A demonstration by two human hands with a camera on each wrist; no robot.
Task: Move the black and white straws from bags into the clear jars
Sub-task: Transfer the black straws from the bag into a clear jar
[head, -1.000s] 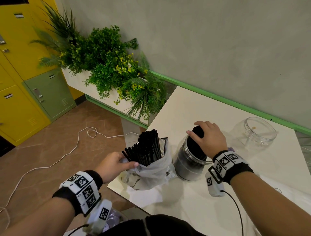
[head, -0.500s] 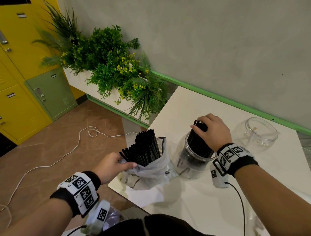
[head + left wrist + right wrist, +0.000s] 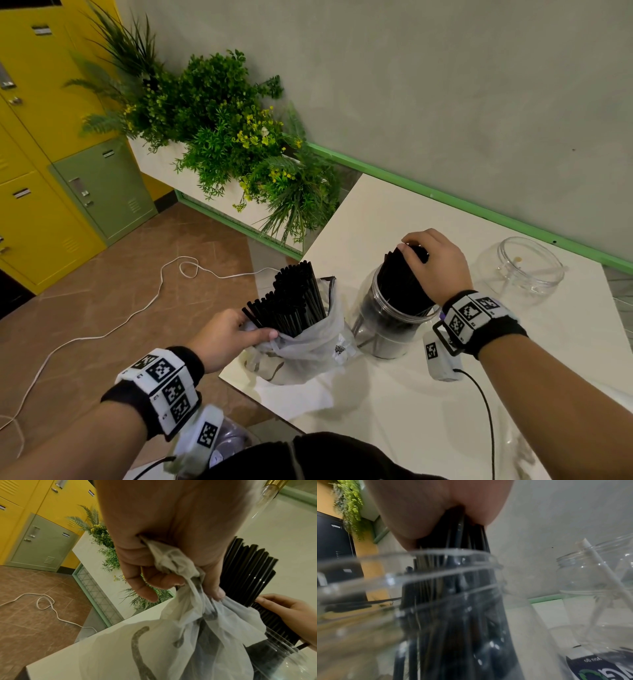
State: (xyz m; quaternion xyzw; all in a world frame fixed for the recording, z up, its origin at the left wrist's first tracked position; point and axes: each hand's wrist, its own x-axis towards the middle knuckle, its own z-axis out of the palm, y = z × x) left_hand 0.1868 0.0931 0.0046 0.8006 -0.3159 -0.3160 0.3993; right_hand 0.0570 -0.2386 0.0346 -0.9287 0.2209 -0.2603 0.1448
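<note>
A sheer white bag (image 3: 308,346) stands at the table's near left corner with a bunch of black straws (image 3: 294,301) sticking out of it. My left hand (image 3: 226,337) grips the bag's gathered rim (image 3: 173,561). Right of it stands a clear jar (image 3: 387,325) with a bundle of black straws (image 3: 400,284) in it. My right hand (image 3: 435,267) grips the top of that bundle (image 3: 460,536) above the jar's mouth (image 3: 419,561). A second clear jar (image 3: 520,270) stands at the back right, and the right wrist view shows one white straw (image 3: 597,563) leaning in it.
The cream table (image 3: 394,404) ends just left of the bag, with brown floor and a white cable (image 3: 137,311) below. A planter of green plants (image 3: 239,144) stands beyond the table's left corner. Yellow and green lockers (image 3: 51,171) line the far left. A wall (image 3: 445,102) backs the table.
My right hand has risen with the bundle, so the black straws stand higher out of the jar. The left hand has kept its hold on the bag.
</note>
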